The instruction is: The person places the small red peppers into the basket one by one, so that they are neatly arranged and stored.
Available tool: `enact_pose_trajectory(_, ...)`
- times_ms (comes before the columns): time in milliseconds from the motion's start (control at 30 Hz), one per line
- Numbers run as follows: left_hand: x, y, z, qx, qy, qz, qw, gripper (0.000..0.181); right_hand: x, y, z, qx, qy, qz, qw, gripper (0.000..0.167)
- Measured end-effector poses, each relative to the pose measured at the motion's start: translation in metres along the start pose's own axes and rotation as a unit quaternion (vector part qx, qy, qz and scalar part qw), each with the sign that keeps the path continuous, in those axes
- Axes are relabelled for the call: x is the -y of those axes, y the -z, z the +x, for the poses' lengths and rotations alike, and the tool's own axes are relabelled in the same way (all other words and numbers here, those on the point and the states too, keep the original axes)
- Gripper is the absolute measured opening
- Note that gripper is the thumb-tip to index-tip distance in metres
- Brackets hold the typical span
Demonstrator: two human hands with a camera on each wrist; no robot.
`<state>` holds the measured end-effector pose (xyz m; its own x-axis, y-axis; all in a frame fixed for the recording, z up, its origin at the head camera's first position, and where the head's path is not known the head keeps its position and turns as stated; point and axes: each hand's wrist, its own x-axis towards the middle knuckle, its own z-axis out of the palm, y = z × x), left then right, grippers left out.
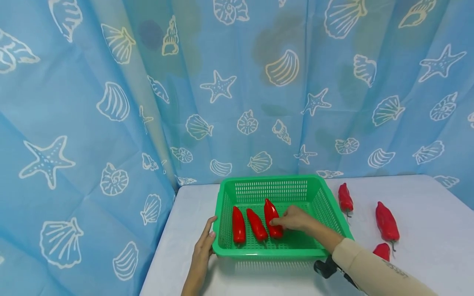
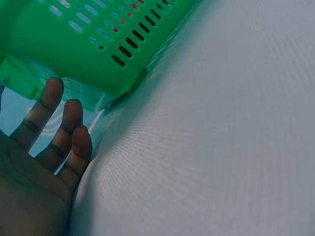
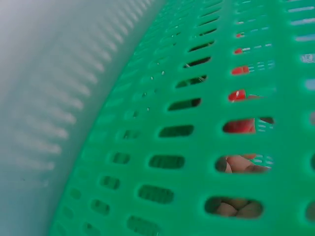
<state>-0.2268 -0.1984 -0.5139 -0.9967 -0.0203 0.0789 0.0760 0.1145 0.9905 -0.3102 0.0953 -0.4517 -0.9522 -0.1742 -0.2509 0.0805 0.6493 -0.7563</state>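
A green plastic basket with slotted walls stands on the white table. Three long red peppers lie in it side by side: a left one, a middle one and a right one. My right hand reaches over the near right part of the rim and pinches the right pepper. Through the slots in the right wrist view, curled fingers show beside red skin. My left hand is at the basket's left side, its fairly straight fingers against the rim.
Right of the basket on the table lie more red peppers: one by the far corner, one farther right, and one partly hidden by the right sleeve. A blue seashell-patterned curtain hangs behind and to the left.
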Motion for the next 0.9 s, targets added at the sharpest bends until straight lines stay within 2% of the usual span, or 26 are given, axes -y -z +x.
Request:
enact_pose_trajectory(233,0.0,0.0,0.001,-0.008,0.014,0.001,0.9999,0.052,0.006,-0.009,-0.001,0.003,-0.002,-0.017,0.9999,0.044)
enact_pose_trajectory(400,0.0,-0.003,0.002,-0.011,0.025,0.003,0.9996,0.056,0.007,-0.014,0.001,0.01,-0.007,-0.008,0.9999,0.045)
enact_pose_trajectory(900,-0.002,-0.004,0.004,-0.017,0.033,0.01,0.9993,0.058,0.014,-0.019,0.0,0.017,-0.014,-0.009,0.9997,0.038)
